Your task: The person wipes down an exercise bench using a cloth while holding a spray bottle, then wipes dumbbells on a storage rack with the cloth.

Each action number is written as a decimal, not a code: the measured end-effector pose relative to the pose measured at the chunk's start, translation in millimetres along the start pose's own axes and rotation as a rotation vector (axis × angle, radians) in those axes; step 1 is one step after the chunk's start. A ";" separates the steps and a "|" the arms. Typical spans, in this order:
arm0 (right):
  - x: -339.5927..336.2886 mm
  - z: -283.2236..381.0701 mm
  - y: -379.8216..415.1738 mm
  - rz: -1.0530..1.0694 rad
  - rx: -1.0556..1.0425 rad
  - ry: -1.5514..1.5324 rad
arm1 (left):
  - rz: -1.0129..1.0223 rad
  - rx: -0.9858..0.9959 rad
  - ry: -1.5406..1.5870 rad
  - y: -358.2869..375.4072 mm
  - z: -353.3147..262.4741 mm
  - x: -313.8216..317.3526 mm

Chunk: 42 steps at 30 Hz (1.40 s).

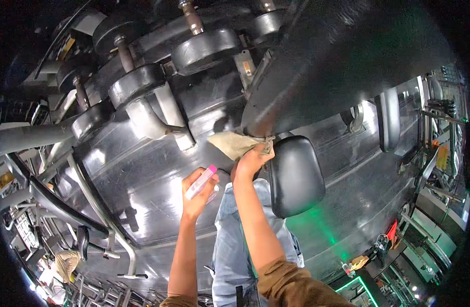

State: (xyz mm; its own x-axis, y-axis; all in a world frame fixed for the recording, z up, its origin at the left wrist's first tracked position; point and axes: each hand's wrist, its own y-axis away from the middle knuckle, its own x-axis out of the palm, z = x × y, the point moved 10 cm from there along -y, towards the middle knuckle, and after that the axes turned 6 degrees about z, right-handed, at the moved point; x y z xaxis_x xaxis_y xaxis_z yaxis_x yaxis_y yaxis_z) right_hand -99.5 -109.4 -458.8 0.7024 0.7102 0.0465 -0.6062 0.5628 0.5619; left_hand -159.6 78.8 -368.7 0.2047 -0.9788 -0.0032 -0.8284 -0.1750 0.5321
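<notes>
My left hand (195, 197) is closed round a small clear bottle (200, 183) with a pink cap, held to the left of my legs. My right hand (251, 162) grips a beige cloth (232, 145), whose loose end spreads out to the left. The cloth lies against the lower edge of a large black padded backrest (317, 66). Just right of my right hand is a black padded seat (297, 176). The fingertips of my right hand are partly hidden by the cloth.
Several black dumbbells (207, 49) sit on a rack at the upper left. Grey metal machine frames (99, 210) stand at the left. Another upright pad (389, 120) is at the right. At the lower left a person's tan trousers (67, 263) show.
</notes>
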 end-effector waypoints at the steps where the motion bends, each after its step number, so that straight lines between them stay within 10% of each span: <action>1: 2.8 -12.0 -7.7 0.005 -0.003 0.000 | -0.011 0.017 0.008 0.4 -1.7 -3.9; 4: -10.8 -43.6 -26.9 -0.125 0.030 -0.096 | -0.017 0.017 0.040 -0.2 3.1 -15.7; 10: 32.0 -108.2 -31.6 0.244 0.735 -0.386 | -0.034 0.027 0.041 -0.6 -7.6 -30.7; 18: 76.2 -30.4 19.2 0.571 0.564 -0.729 | -0.051 -0.009 0.039 7.3 15.3 -54.8; 19: 110.0 -3.1 32.0 1.097 0.465 -0.917 | -0.046 0.002 0.042 7.5 16.4 -56.4; 21: 74.8 -55.6 -5.1 0.324 0.521 -0.506 | -0.055 0.011 0.069 7.5 21.5 -61.3; 25: 57.1 -151.7 -65.3 0.213 0.683 -0.583 | -0.071 0.049 0.077 7.0 17.2 -66.5; 34: 26.7 -95.2 -18.5 0.507 0.541 -0.517 | -0.068 -0.012 0.020 -1.4 16.9 -59.8; 37: 15.1 -119.9 -35.9 0.275 0.728 -0.375 | -0.073 0.007 0.027 -4.7 16.6 -57.7; 39: 2.5 -165.2 -88.7 0.353 0.665 -0.528 | -0.059 -0.006 0.035 -5.7 18.2 -55.1; 41: 41.5 -162.6 -68.4 1.301 1.033 -1.190 | -0.045 -0.017 0.040 -9.4 16.4 -51.0; 42: 45.1 -155.9 -63.0 1.301 1.033 -1.193 | -0.050 -0.006 0.037 -10.3 12.7 -48.8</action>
State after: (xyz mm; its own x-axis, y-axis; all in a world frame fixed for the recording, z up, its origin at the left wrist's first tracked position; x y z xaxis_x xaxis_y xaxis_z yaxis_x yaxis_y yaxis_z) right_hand -87.8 -46.9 -620.8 0.2256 -0.4007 0.8880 -0.7563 -0.6466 -0.0996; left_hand -167.7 127.1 -384.7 0.2646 -0.9644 0.0010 -0.8135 -0.2227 0.5372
